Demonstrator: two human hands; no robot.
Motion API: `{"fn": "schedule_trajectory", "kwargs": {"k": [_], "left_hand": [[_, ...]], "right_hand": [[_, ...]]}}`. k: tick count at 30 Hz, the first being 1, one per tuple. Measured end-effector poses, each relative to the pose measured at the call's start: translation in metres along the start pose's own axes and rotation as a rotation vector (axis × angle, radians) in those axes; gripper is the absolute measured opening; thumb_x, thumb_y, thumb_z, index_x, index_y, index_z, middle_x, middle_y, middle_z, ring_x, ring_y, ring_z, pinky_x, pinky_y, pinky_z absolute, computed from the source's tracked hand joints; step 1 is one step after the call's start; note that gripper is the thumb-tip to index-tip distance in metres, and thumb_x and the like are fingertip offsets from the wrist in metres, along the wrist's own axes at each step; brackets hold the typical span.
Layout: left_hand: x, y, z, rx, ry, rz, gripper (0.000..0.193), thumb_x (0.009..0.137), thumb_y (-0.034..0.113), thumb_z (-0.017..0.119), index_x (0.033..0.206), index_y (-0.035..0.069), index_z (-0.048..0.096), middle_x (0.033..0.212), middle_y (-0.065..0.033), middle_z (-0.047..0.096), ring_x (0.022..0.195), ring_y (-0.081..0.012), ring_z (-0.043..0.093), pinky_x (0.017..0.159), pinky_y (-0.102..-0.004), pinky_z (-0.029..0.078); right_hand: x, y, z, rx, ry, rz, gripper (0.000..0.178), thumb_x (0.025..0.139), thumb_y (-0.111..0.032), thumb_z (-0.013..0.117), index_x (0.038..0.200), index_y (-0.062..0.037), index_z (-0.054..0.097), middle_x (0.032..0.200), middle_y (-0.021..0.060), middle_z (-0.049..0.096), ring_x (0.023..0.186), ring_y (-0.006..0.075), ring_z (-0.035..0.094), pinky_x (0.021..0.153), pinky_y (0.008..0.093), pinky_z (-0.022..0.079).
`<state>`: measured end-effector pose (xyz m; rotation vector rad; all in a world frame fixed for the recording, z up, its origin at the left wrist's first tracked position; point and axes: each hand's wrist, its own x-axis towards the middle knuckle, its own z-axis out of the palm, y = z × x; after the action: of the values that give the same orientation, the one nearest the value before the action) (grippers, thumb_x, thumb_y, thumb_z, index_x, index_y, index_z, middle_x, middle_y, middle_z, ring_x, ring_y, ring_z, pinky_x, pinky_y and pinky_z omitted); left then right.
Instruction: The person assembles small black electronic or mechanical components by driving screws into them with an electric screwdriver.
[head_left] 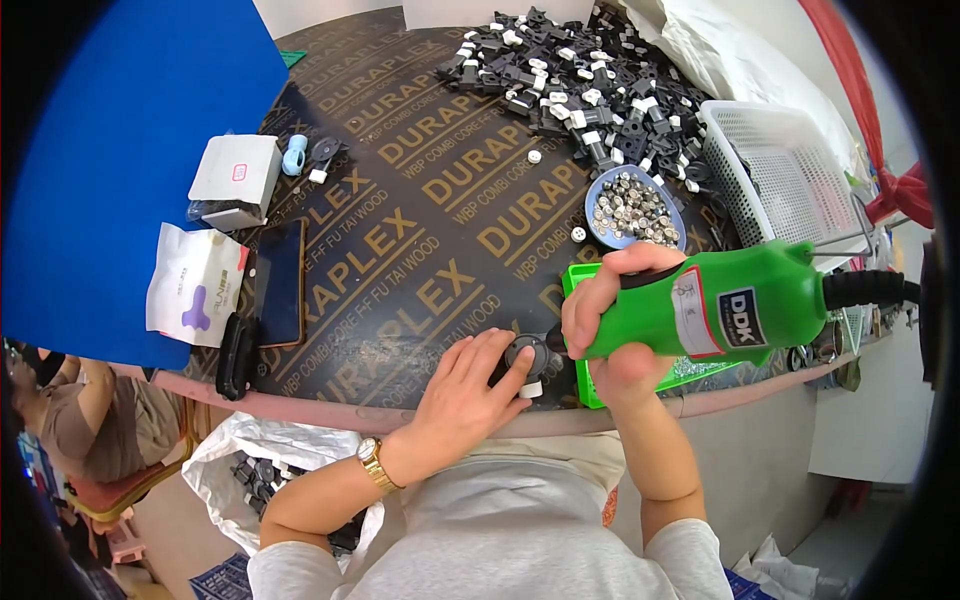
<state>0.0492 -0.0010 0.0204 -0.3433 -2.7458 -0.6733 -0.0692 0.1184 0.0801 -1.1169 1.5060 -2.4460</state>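
My right hand point(598, 302) is wrapped round a green electric screwdriver point(790, 295), held sideways with its black cable running off to the right. The screwdriver's dark tip end points left, at a small black plastic part with a round top point(524, 346) on the table near the front edge. Whether the tip touches it I cannot tell. My left hand point(462, 378) grips that part between thumb and fingers, pressing it to the board. A white block point(531, 389) shows at its lower side. Beneath the screwdriver lies a bright green tray point(590, 388), partly hidden.
Black and white plastic parts point(600, 90) are heaped at the back right. Near them stand a blue bowl point(596, 232) of small metal pieces and a white basket point(740, 190). At left are a phone point(283, 285), a white box point(238, 175) and a black-handled object point(236, 358). A white sack point(225, 450) hangs below.
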Motion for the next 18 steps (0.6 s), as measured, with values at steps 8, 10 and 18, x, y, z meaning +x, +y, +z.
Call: {"fn": "schedule_trajectory", "kwargs": {"k": [8,10,18], "left_hand": [[-0.0003,-0.0031,0.0009,-0.031,-0.003,-0.002,0.055,0.070,0.019,0.073,0.118,0.004,0.052,0.127,-0.0186,0.046,0.116,-0.0323,0.047,0.096,-0.0438,0.038],[-0.0009,-0.0040,0.0021,-0.028,0.008,-0.002,0.055,0.069,0.019,0.073,0.118,0.004,0.053,0.128,-0.0188,0.046,0.117,-0.0322,0.047,0.096,-0.0437,0.038],[0.0005,-0.0047,0.0034,-0.063,0.043,0.005,0.059,0.067,0.018,0.076,0.119,0.005,0.053,0.123,-0.0177,0.048,0.110,-0.0340,0.051,0.092,-0.0445,0.041]], "right_hand": [[-0.0003,0.0018,0.0018,-0.082,-0.034,-0.011,0.071,0.073,-0.053,0.071,0.112,-0.0012,0.042,0.057,0.0039,0.049,0.042,0.0105,0.043,0.039,0.0223,0.036],[0.0003,0.0017,0.0041,-0.065,-0.019,-0.009,0.071,0.073,-0.053,0.070,0.111,-0.0013,0.042,0.057,0.0037,0.049,0.042,0.0105,0.043,0.039,0.0223,0.036],[-0.0020,0.0003,0.0022,0.140,0.068,0.039,0.072,0.069,-0.045,0.076,0.113,0.0002,0.042,0.064,0.0026,0.054,0.052,0.0091,0.050,0.047,0.0201,0.040]]}}
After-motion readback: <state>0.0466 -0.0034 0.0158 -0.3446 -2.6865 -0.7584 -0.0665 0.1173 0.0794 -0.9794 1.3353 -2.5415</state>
